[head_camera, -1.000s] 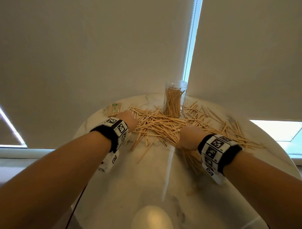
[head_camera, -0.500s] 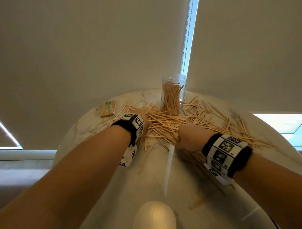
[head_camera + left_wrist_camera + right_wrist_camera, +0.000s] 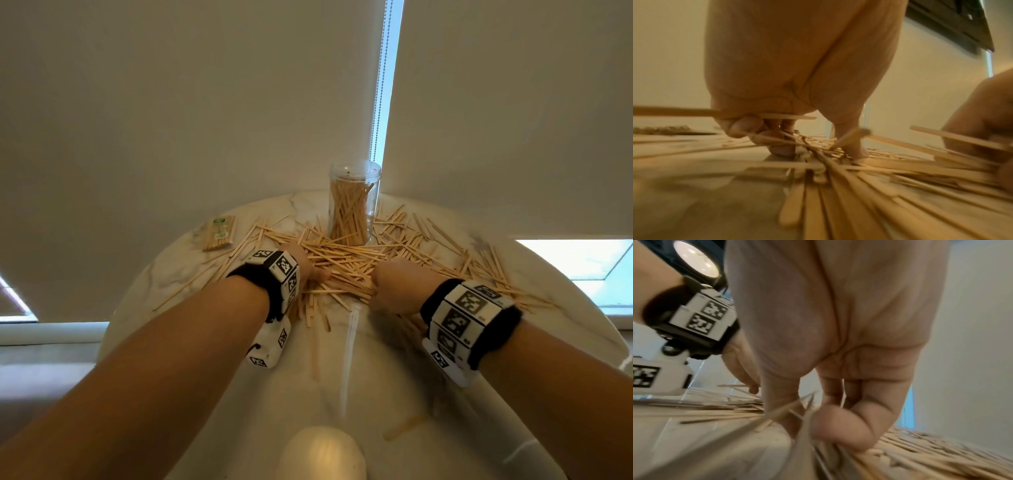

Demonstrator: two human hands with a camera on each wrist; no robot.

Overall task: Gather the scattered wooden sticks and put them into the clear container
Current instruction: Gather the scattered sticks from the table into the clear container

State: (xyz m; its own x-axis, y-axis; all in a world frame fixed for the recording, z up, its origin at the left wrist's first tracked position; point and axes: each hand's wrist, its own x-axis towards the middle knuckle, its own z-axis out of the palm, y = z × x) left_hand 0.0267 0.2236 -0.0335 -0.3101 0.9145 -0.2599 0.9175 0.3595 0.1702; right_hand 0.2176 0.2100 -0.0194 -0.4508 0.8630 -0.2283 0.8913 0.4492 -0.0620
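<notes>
Pale wooden sticks point(image 3: 346, 263) lie in a wide heap across the round marble table point(image 3: 383, 383). Behind the heap stands the clear container point(image 3: 354, 205), upright, open-topped and partly filled with sticks. My left hand point(image 3: 308, 267) is sunk into the heap's left side; in the left wrist view its curled fingers point(image 3: 777, 146) and thumb close round a bunch of sticks point(image 3: 818, 155). My right hand point(image 3: 388, 284) digs into the heap a little to the right. In the right wrist view its thumb and curled fingers point(image 3: 840, 426) pinch blurred sticks point(image 3: 803, 412).
A wrapped packet of sticks point(image 3: 219, 233) lies at the table's far left. One stray stick point(image 3: 406, 426) sits near the front edge. Roller blinds and a bead chain point(image 3: 378, 102) hang just behind the container. More sticks spread toward the right rim point(image 3: 496, 274).
My left hand has slid right from the heap's left edge into its middle, closer to the right hand. The right hand has stayed roughly where it was, clutching sticks.
</notes>
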